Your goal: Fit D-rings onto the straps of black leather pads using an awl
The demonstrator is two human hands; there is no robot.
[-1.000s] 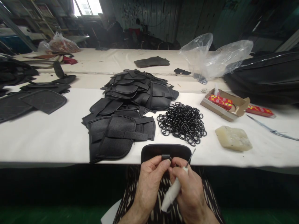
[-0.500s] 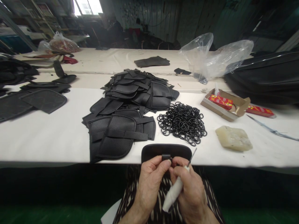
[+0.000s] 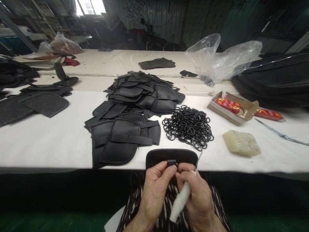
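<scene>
Head view: black pieces (image 3: pixel 123 138) lie piled left of centre; at lower centre, my left hand (image 3: pixel 154 188) pinches the strap (image 3: pixel 171 161) of a black panel (image 3: pixel 158 157), my right hand (image 3: pixel 199 195) grips a white-handled tool (image 3: pixel 180 201) beside it, and a pale block (image 3: pixel 241 143) sits at right.

I am standing in a workshop, it seems for leather-like goods. A long white-covered table (image 3: pixel 43 141) crosses the frame, and in the middle lies a big pile of black stitched pieces (image 3: pixel 135 93), many of the same shape. Right of them is a heap of black rings (image 3: pixel 188 129). At lower centre, the person's right hand (image 3: pixel 200 196) holds an awl-like tool (image 3: pixel 180 203). Crowded shelves (image 3: pixel 44 17) stand at upper left, and a ribbed wall (image 3: pixel 166 17) at top centre.
</scene>
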